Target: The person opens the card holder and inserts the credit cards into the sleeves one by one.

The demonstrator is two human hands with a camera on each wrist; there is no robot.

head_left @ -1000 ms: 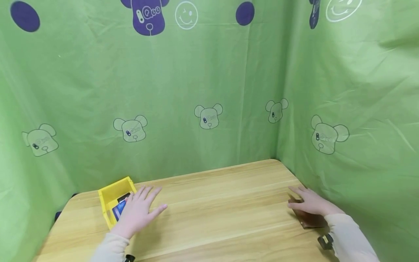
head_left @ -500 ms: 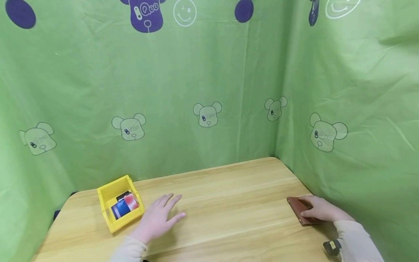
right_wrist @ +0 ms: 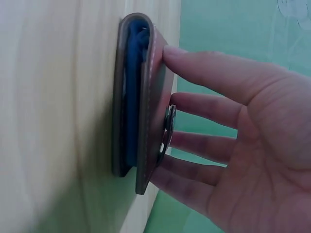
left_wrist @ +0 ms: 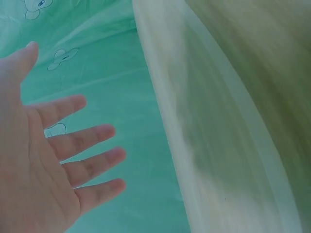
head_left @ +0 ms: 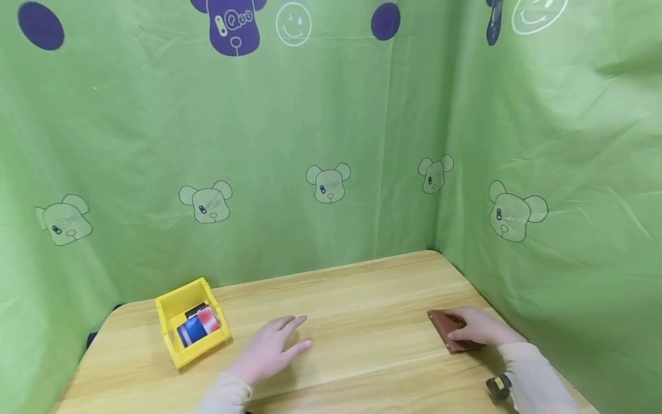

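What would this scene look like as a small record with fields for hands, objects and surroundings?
Left hand: fingers spread, holding nothing
Right hand: touching the brown wallet
Wallet state: folded over, blue inside
Yellow bin: contains a blue item, black item and pink-and-white item
Surface: wood-grain table
Backdrop: green curtain with bear faces

You are in a curtained-off corner, room type unclear. Green bear-print curtains [head_left: 331, 103] hang around your wood-grain table [head_left: 372, 322].
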